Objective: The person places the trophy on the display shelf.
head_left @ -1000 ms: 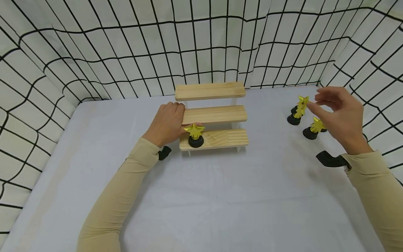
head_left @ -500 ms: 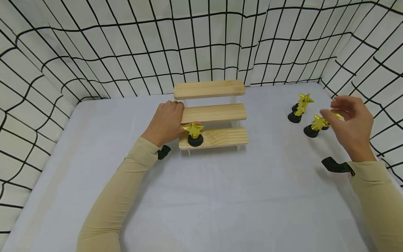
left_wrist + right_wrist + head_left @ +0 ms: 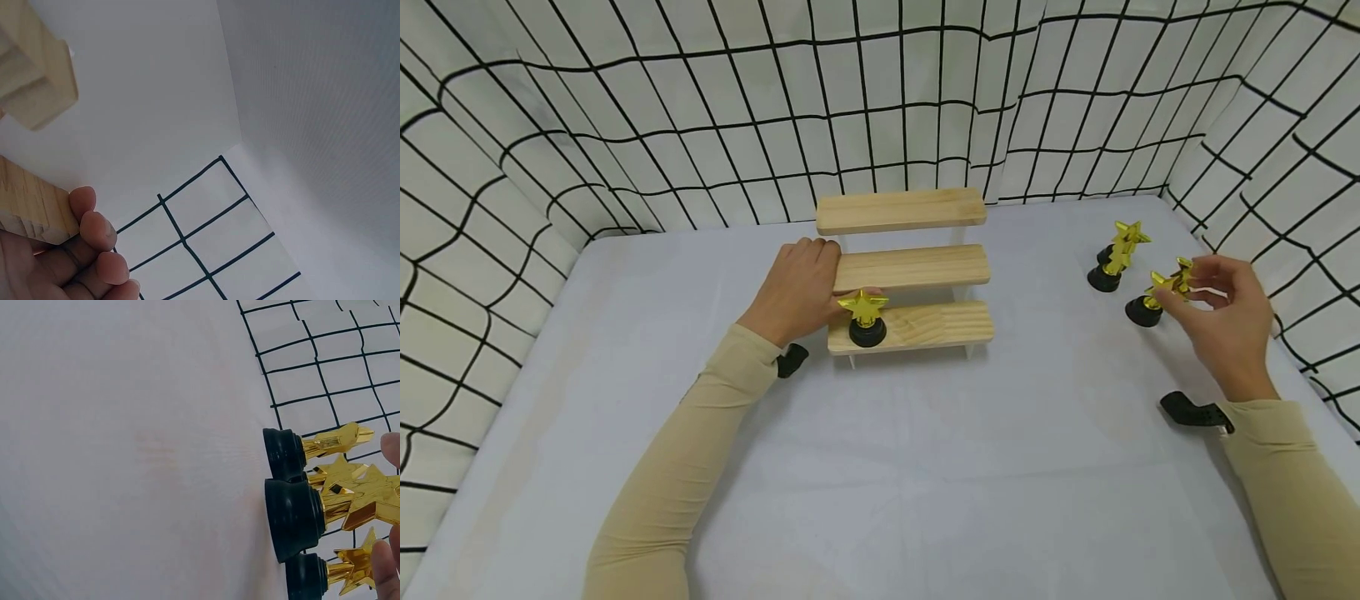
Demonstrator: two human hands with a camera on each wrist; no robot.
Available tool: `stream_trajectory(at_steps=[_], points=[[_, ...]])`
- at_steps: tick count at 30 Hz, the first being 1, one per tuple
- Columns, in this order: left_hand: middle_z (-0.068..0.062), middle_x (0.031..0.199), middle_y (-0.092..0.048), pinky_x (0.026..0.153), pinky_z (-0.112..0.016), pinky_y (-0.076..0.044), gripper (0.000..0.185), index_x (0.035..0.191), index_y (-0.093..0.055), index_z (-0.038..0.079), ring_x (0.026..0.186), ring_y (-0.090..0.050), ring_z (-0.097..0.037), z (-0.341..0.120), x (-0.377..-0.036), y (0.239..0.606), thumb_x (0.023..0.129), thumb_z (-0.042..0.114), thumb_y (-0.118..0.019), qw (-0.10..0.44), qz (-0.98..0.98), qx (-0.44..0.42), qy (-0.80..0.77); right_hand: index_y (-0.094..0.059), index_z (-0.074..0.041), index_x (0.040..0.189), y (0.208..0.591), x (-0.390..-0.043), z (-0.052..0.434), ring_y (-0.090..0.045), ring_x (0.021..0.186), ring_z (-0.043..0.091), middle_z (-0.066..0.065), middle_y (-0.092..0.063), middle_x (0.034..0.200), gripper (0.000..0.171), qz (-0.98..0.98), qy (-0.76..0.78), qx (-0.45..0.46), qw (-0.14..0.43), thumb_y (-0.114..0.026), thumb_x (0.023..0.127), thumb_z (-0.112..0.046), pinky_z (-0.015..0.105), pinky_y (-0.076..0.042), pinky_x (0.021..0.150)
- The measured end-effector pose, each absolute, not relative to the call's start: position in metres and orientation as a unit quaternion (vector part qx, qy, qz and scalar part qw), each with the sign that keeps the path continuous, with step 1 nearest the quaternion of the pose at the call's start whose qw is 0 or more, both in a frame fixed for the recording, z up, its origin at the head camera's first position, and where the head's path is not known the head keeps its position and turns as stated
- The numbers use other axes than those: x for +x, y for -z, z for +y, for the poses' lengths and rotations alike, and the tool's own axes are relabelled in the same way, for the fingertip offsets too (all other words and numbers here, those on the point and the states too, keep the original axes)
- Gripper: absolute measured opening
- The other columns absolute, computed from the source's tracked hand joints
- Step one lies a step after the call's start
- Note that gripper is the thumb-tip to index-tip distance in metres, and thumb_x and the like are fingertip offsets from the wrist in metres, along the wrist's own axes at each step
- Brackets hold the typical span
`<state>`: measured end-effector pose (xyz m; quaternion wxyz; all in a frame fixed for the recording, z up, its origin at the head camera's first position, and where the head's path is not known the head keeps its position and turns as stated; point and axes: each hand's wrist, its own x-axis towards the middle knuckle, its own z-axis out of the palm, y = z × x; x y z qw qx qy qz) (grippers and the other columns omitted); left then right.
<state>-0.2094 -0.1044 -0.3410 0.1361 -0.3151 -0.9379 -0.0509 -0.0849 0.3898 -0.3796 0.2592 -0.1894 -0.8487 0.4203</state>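
My left hand [image 3: 797, 287] grips the left end of the middle plank on a three-step wooden display stand [image 3: 917, 267]. In the left wrist view its fingertips [image 3: 97, 231] curl past the plank's end. A gold star trophy [image 3: 867, 321] with a black base stands upright at the left of the lowest step, partly in front of that hand's thumb. Far right, my right hand [image 3: 1228, 325] is spread around the stars of two more trophies, the nearer trophy [image 3: 1144, 312] and one behind it [image 3: 1183, 271]. Its thumb overlaps the nearer star; the right wrist view shows the bases [image 3: 294, 519] upright on the table.
Two other star trophies [image 3: 1105, 277] stand one behind the other, left of the right hand. Black wire mesh [image 3: 902, 108] encloses the white-covered table [image 3: 887, 467] at the back and sides. A black wrist mount [image 3: 1195, 412] juts from the right sleeve.
My right hand first drew back to the right from the trophies, then came down and left around the two front stars. The left hand keeps its grip on the stand.
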Motion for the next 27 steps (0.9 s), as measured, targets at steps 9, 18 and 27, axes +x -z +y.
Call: stream_trajectory(at_steps=[9,18,27], points=[[-0.019,0.102,-0.067,0.087,-0.049,-0.048,0.071,0.114,-0.058,-0.004,0.089,-0.057,-0.034,-0.104,-0.210,0.341,0.090,0.062,-0.071,0.139,-0.938,-0.315,0.053,-0.055,-0.019,0.133,0.390,-0.085,0.395,-0.053,0.107,-0.005,-0.024,-0.054,0.114,0.060,-0.845,-0.441,-0.174,0.245,-0.086,0.083,-0.011,0.003,-0.044,0.088],[-0.019,0.103,-0.066,0.088,-0.049,-0.048,0.073,0.115,-0.057,-0.004,0.090,-0.057,-0.034,-0.104,-0.209,0.341,0.090,0.063,-0.070,0.136,-0.939,-0.312,0.054,-0.054,-0.028,0.120,0.397,-0.086,0.399,-0.054,0.103,-0.005,-0.020,-0.051,0.112,0.055,-0.838,-0.476,-0.162,0.214,-0.086,0.082,-0.006,0.000,-0.047,0.083],[-0.019,0.102,-0.066,0.087,-0.049,-0.048,0.075,0.114,-0.057,-0.004,0.092,-0.058,-0.034,-0.102,-0.209,0.340,0.089,0.066,-0.069,0.132,-0.940,-0.310,0.050,-0.048,-0.033,0.122,0.404,-0.084,0.402,-0.052,0.104,-0.011,-0.029,-0.046,0.117,0.055,-0.864,-0.448,-0.137,0.185,-0.084,0.086,-0.012,-0.002,-0.045,0.083]])
